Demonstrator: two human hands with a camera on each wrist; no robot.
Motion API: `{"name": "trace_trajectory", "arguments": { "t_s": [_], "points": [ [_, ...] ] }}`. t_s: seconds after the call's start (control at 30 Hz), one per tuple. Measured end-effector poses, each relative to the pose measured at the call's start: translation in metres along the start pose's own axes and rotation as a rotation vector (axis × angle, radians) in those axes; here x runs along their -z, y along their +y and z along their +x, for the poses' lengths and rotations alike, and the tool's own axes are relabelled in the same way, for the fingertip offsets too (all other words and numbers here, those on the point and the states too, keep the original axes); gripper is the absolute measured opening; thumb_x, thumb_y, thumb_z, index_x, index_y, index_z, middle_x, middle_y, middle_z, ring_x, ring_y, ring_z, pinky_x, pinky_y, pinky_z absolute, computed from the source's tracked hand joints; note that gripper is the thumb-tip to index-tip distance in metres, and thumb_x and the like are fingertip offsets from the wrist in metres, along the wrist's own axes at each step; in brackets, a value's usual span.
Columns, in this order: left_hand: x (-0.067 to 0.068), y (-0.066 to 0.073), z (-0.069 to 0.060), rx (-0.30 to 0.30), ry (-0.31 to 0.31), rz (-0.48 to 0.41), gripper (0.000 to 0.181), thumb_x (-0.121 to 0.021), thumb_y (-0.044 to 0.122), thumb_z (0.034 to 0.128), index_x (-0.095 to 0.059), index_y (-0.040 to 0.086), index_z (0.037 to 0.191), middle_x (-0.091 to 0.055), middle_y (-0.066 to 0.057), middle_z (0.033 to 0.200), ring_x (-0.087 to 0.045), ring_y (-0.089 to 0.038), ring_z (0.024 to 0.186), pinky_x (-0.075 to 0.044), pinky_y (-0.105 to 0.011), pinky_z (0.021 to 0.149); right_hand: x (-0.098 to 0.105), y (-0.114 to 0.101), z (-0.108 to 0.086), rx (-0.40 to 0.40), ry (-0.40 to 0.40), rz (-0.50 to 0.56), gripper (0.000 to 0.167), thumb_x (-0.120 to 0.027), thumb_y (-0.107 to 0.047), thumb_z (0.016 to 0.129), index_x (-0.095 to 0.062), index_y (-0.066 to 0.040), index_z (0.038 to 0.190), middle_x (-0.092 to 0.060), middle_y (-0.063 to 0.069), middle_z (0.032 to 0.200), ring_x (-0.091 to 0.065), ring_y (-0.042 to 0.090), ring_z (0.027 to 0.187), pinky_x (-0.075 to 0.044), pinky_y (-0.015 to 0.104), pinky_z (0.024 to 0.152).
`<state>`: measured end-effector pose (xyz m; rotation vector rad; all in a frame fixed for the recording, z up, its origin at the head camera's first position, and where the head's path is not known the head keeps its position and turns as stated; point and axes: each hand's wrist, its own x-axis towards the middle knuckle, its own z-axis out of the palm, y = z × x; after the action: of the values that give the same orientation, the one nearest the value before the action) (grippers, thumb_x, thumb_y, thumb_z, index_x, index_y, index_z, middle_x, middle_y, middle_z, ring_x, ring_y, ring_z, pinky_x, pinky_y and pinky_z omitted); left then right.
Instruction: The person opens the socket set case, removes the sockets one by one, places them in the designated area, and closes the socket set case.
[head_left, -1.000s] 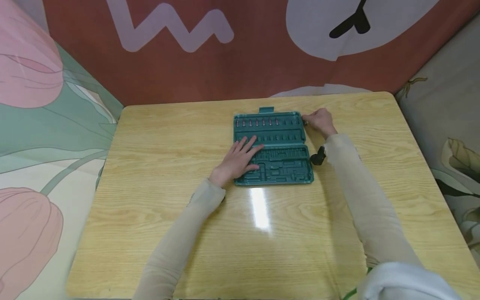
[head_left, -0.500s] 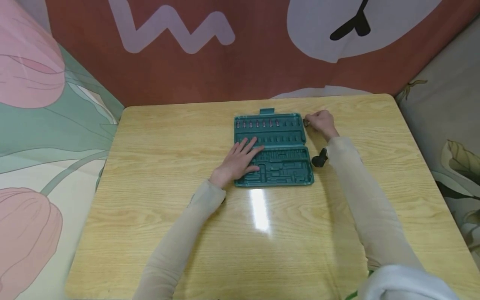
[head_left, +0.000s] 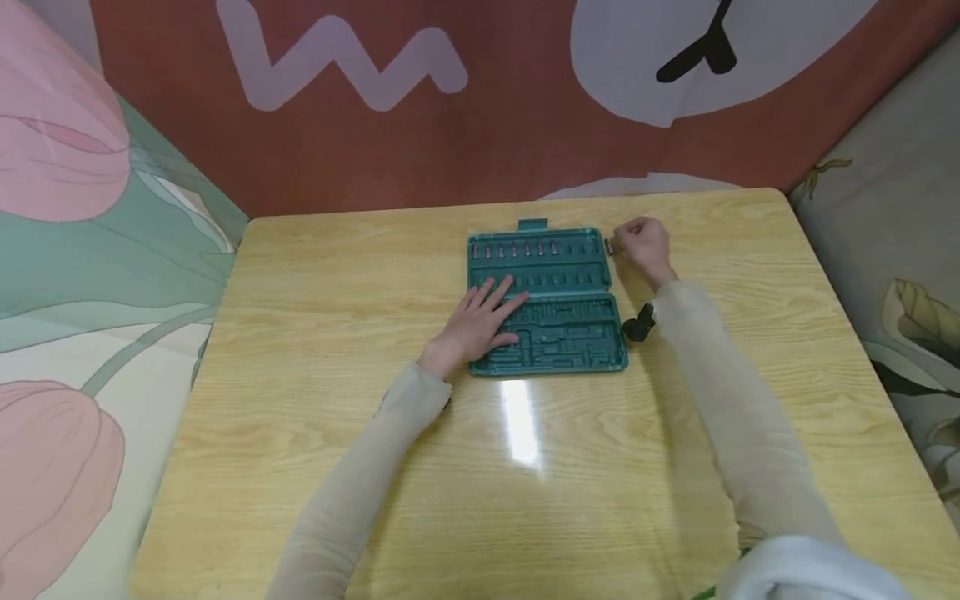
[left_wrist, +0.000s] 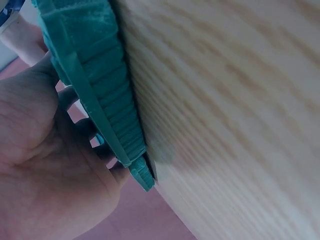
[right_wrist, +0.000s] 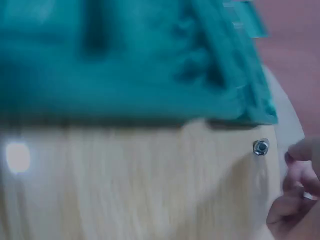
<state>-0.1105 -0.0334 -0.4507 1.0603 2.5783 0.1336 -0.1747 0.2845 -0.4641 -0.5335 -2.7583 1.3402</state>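
Observation:
A teal plastic tool case (head_left: 558, 333) lies opened out flat on the table. My left hand (head_left: 468, 325) rests on its left side with spread fingers, and covers some slots. Several small reddish bits (head_left: 527, 248) stand in the far row. Just off the case's right edge is a small metal piece with a hole in its end, like a socket (head_left: 609, 247); in the right wrist view this socket (right_wrist: 260, 147) stands on the table. My right hand (head_left: 645, 248) hovers beside it, fingers (right_wrist: 300, 150) loosely bent and a little apart from it, with nothing visible in them.
A light wooden table (head_left: 337, 400) bears the case, whose latch (head_left: 533, 223) points to the far edge. A black wrist camera (head_left: 639, 323) hangs below my right wrist, near the case's right side. A reddish patterned cloth (head_left: 375, 158) rises behind the table.
My right hand has drawn slightly right and away from the case edge. The small socket, earlier at its fingertips, now stands apart from them on the table. My left hand stays put.

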Motion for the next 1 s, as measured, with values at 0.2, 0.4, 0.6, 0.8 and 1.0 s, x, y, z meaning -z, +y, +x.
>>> {"name": "trace_trajectory", "arguments": {
  "t_s": [0.2,0.4,0.6,0.8,1.0],
  "points": [
    [-0.001,0.000,0.000,-0.009,-0.003,0.020,0.070,-0.042,0.050,0.0994,-0.009,0.027,0.157,0.004,-0.007,0.162,0.003,-0.030,0.147,-0.002,-0.045,0.116,-0.008,-0.035,-0.002,0.088,-0.113,-0.064,0.027,-0.053,-0.020,0.096,-0.065,0.002,0.106,-0.061,0.009,0.082,-0.054,0.015,0.062,-0.044,0.026,0.055],
    [0.000,0.000,0.000,-0.006,-0.010,0.080,0.069,-0.037,0.051,0.1004,-0.005,0.027,0.157,0.004,-0.007,0.162,0.002,-0.030,0.147,-0.003,-0.045,0.116,-0.029,-0.064,-0.008,0.094,-0.340,-0.109,0.029,-0.055,-0.018,0.099,-0.068,0.005,0.109,-0.067,0.013,0.081,-0.061,0.019,0.065,-0.050,0.034,0.067],
    [-0.002,-0.001,0.000,-0.002,-0.009,0.094,0.067,-0.035,0.051,0.1013,-0.005,0.028,0.157,0.005,-0.006,0.162,0.002,-0.030,0.147,-0.003,-0.044,0.116,-0.047,-0.067,-0.008,0.068,-0.293,-0.121,0.032,-0.060,-0.020,0.097,-0.071,0.004,0.080,-0.065,0.009,0.068,-0.054,0.015,0.053,-0.048,0.034,0.062],
    [-0.009,-0.004,0.002,0.005,0.001,0.121,0.065,-0.032,0.051,0.1021,-0.003,0.030,0.156,0.006,-0.004,0.162,0.003,-0.029,0.147,-0.002,-0.044,0.116,-0.057,-0.066,0.000,0.051,-0.335,-0.241,0.051,-0.060,-0.027,0.096,-0.050,-0.008,0.049,-0.035,-0.002,0.047,-0.026,0.012,0.041,-0.028,0.029,0.045],
    [-0.009,-0.004,0.003,0.011,-0.006,0.124,0.065,-0.031,0.051,0.1022,-0.001,0.030,0.156,0.007,-0.004,0.162,0.004,-0.028,0.147,-0.001,-0.043,0.116,-0.059,-0.067,0.000,-0.012,-0.335,-0.267,0.053,-0.060,-0.030,0.096,-0.050,-0.009,0.048,-0.031,-0.002,0.046,-0.024,0.013,0.042,-0.023,0.029,0.044]
  ]
}}
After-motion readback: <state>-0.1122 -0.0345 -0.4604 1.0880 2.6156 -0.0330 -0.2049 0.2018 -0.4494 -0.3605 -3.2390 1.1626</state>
